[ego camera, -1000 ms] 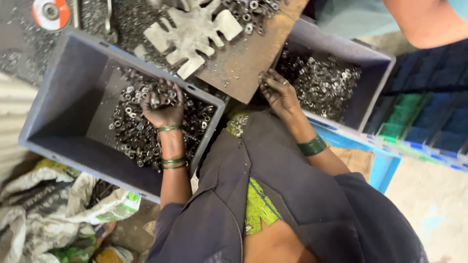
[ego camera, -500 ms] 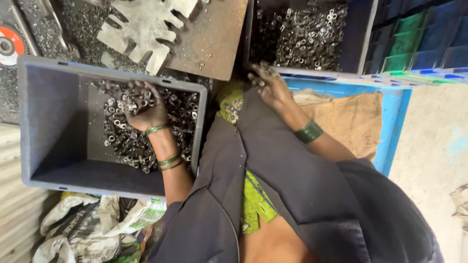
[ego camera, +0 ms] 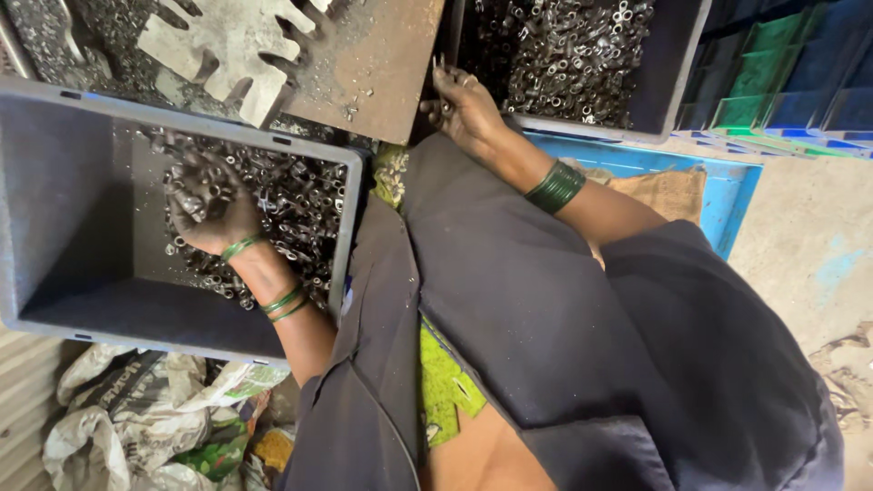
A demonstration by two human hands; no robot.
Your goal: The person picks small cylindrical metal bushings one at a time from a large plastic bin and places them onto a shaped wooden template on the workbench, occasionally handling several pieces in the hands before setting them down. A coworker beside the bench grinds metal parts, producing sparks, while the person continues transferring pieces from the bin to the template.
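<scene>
While the left hand (ego camera: 207, 205) stays cupped around small metal rings (ego camera: 291, 205) in the grey crate (ego camera: 55, 195), the right hand (ego camera: 464, 105) has drawn back from the second crate (ego camera: 668, 82), fingers (ego camera: 441, 77) pinching one ring.

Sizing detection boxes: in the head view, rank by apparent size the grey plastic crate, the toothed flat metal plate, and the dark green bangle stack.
1. grey plastic crate
2. toothed flat metal plate, partly cut off at the frame edge
3. dark green bangle stack

The left hand (ego camera: 211, 205) lies in a heap of small metal rings (ego camera: 300, 205) inside the left bin (ego camera: 55, 182). The right hand (ego camera: 466, 107) sits at the near edge of the right bin (ego camera: 668, 68), which also holds rings. Between and beyond the bins lies a metal plate (ego camera: 373, 64), with what seems a toothed bracket (ego camera: 227, 45) on it.
</scene>
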